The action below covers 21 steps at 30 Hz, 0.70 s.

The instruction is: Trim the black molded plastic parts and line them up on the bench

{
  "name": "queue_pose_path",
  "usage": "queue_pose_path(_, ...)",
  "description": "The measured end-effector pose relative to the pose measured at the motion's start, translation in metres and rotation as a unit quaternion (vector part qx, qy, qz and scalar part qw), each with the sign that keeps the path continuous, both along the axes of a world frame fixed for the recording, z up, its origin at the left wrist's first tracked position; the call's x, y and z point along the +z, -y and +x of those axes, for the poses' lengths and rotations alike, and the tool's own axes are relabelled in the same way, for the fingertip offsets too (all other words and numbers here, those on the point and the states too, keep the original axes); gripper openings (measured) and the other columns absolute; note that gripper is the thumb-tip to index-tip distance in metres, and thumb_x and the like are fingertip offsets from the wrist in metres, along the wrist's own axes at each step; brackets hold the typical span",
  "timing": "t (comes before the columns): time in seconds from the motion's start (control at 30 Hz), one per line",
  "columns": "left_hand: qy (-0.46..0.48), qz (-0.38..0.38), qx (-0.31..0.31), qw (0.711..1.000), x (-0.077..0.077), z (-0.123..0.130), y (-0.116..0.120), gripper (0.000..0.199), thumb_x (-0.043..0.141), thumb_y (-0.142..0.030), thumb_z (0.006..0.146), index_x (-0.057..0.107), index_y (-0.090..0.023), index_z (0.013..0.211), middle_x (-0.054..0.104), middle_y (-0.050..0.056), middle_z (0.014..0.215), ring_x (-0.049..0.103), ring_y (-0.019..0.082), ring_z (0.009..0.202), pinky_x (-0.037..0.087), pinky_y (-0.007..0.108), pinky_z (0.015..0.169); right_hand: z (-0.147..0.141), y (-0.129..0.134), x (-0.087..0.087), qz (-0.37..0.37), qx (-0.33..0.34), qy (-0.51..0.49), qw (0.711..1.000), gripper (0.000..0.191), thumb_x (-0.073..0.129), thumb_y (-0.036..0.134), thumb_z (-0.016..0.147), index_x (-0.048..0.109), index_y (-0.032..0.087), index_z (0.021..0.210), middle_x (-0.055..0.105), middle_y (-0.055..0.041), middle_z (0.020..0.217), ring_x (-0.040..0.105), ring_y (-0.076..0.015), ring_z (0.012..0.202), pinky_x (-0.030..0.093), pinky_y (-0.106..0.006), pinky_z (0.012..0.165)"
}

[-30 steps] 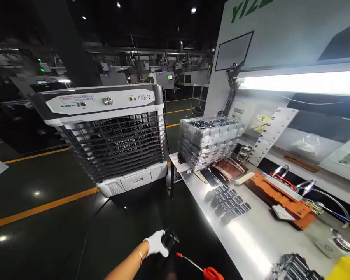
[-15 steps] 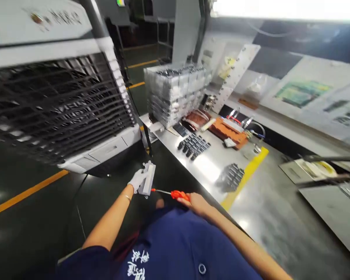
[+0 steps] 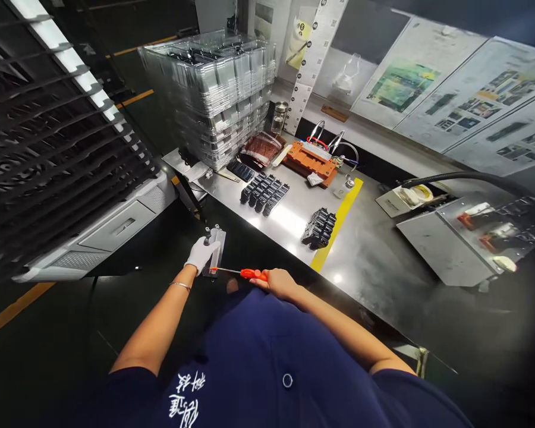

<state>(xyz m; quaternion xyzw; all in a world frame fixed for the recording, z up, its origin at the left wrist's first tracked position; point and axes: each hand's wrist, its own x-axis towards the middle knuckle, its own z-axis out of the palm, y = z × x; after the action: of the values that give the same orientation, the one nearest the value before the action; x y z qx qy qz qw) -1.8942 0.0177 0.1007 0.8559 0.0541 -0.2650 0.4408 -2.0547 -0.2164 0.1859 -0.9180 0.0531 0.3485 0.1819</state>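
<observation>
My left hand (image 3: 200, 252), in a white glove, is closed on a long rectangular housing (image 3: 217, 252) with small lugs at its ends. It holds this part in front of my body, off the workbench edge. My bare right hand (image 3: 279, 283) grips a screwdriver-like tool (image 3: 252, 274) by its red handle. The tool's thin metal shaft points left, and its red tip overlaps the housing's lower end; whether it touches cannot be seen. Black ribbed parts (image 3: 264, 193) lie in rows on the bench, with another group (image 3: 320, 228) nearer me.
A tall stack of clear plastic trays (image 3: 214, 101) stands at the bench's far left. Behind the parts is an orange fixture (image 3: 311, 160) with metal clamps. Yellow tape (image 3: 337, 226) crosses the metal workbench (image 3: 383, 279). A grey machine (image 3: 455, 238) sits right; a large grille (image 3: 62, 142) is left.
My view has swung, so the bench sits further left in it. The housing has tilted in my left hand, and the tool's tip has moved from beside its edge to over its lower end.
</observation>
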Motion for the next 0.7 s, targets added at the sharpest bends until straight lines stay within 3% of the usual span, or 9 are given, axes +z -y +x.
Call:
queue_pose_path(0.2,0.001,-0.054,-0.072,0.996,0.004,-0.013,-0.011,0.045,0.076,-0.04,0.075,0.069,-0.015,0.111,0.075,0.009,0.111,0.067,0.029,0.109,0.049,0.04,0.099,0.004,0.016,-0.005,-0.033,-0.059,0.019,0.998,0.082,0.019,0.081,0.091,0.068,0.017,0.105,0.076,-0.0133,0.1,0.071,-0.0279,0.095,0.045,-0.029,0.074)
queue_pose_path(0.37,-0.02,-0.064,-0.081,0.994,0.006,-0.023,-0.013,0.053,0.078,-0.043,0.067,0.07,-0.015,0.111,0.076,0.011,0.112,0.067,0.034,0.112,0.048,0.044,0.102,0.005,0.023,-0.008,-0.03,-0.073,0.013,0.997,0.082,0.021,0.081,0.091,0.069,0.017,0.106,0.076,-0.0133,0.103,0.071,-0.0292,0.098,0.046,-0.03,0.076)
queue_pose_path(0.5,-0.062,-0.083,-0.065,0.993,0.004,-0.028,-0.015,0.057,0.084,-0.035,0.061,0.07,-0.019,0.114,0.075,0.009,0.119,0.065,0.032,0.118,0.05,0.041,0.103,0.004,0.025,-0.007,-0.005,-0.076,-0.006,0.997,0.08,0.023,0.08,0.092,0.07,0.017,0.109,0.075,-0.0144,0.107,0.071,-0.0291,0.101,0.047,-0.03,0.079)
queue_pose_path(0.6,-0.11,-0.086,-0.035,0.99,0.004,-0.03,-0.016,0.06,0.086,-0.03,0.064,0.067,-0.021,0.121,0.075,0.008,0.12,0.07,0.029,0.112,0.056,0.038,0.096,0.001,0.029,0.0,0.034,-0.074,-0.033,0.996,0.077,0.032,0.081,0.09,0.073,0.017,0.103,0.075,-0.0139,0.103,0.072,-0.028,0.097,0.048,-0.029,0.076)
queue_pose_path(0.7,-0.146,-0.063,0.006,0.987,0.004,-0.032,-0.014,0.047,0.075,-0.044,0.08,0.068,-0.018,0.118,0.076,0.012,0.108,0.075,0.026,0.094,0.061,0.038,0.081,-0.007,0.04,0.008,0.087,-0.076,-0.059,0.992,0.073,0.041,0.081,0.086,0.076,0.019,0.098,0.076,-0.0109,0.096,0.072,-0.0256,0.09,0.047,-0.027,0.072)
